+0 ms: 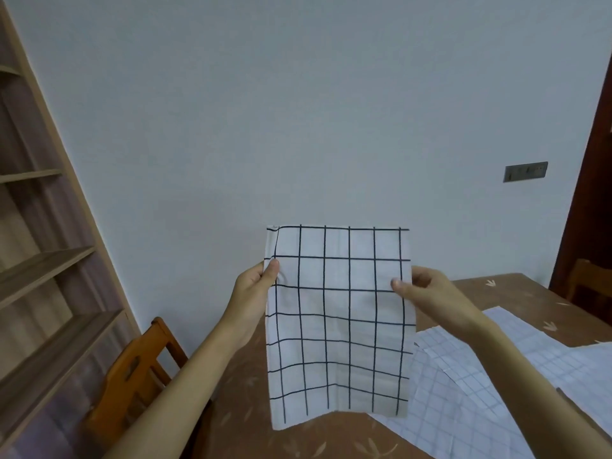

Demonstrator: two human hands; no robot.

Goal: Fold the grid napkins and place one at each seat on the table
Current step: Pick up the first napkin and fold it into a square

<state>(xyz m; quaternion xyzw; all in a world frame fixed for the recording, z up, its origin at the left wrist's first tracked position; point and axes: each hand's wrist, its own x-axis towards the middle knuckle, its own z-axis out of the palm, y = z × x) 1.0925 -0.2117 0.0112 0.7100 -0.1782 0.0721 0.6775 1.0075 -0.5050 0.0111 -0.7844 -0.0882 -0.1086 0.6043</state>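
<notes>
A white napkin with a black grid (337, 326) hangs upright in the air above the table, folded into a tall rectangle. My left hand (255, 293) pinches its left edge with the thumb in front. My right hand (427, 293) pinches the right edge at about the same height. The napkin's lower edge hangs just above the brown patterned tabletop (516, 289). More grid napkins (480, 392) lie spread flat and overlapping on the table at the right, partly hidden by my right forearm.
An orange wooden chair (132, 376) stands at the table's left side. Part of another chair (589, 283) shows at the far right by a dark door. Wooden shelves (43, 266) run along the left wall. A grey wall lies ahead.
</notes>
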